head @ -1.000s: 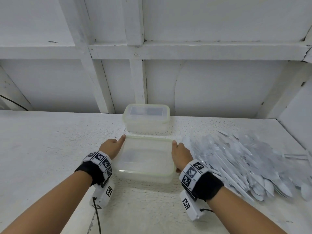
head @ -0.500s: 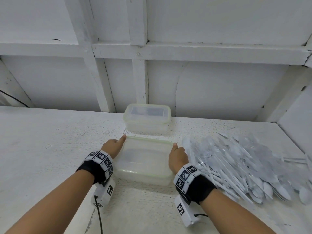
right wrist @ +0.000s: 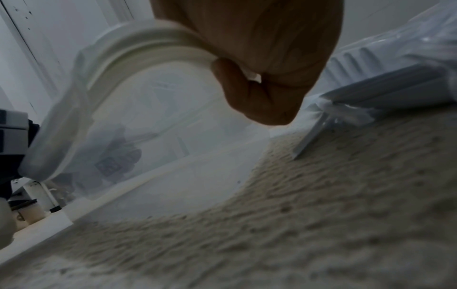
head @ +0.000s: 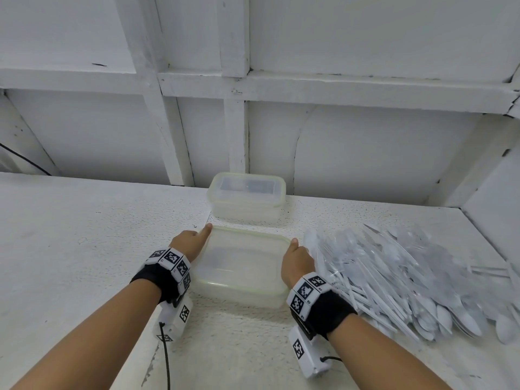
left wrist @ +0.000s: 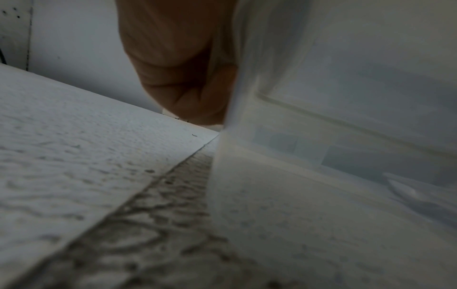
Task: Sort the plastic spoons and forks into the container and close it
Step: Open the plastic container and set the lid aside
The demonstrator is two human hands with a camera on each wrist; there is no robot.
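Note:
A translucent plastic container [head: 244, 294] with a pale green rim stands on the white table in front of me and looks empty. My left hand [head: 190, 243] grips its left side, thumb laid along the rim. My right hand [head: 297, 260] grips its right side, thumb on the rim. In the left wrist view curled fingers [left wrist: 178, 68] press the container wall [left wrist: 321, 136]. The right wrist view has my right hand [right wrist: 259, 68] curled under the container's rim [right wrist: 148, 45]. A big heap of white plastic spoons and forks [head: 408, 280] lies just right of the container.
A second container [head: 246, 197] with its lid on stands right behind the first, near the white back wall. A side wall [head: 495, 192] closes in the table [head: 84, 235] at the right. A black cable [head: 166, 358] hangs from my left wrist camera.
Both hands stay on the container's sides. My right wrist has shifted slightly to the left, and the container has hardly moved.

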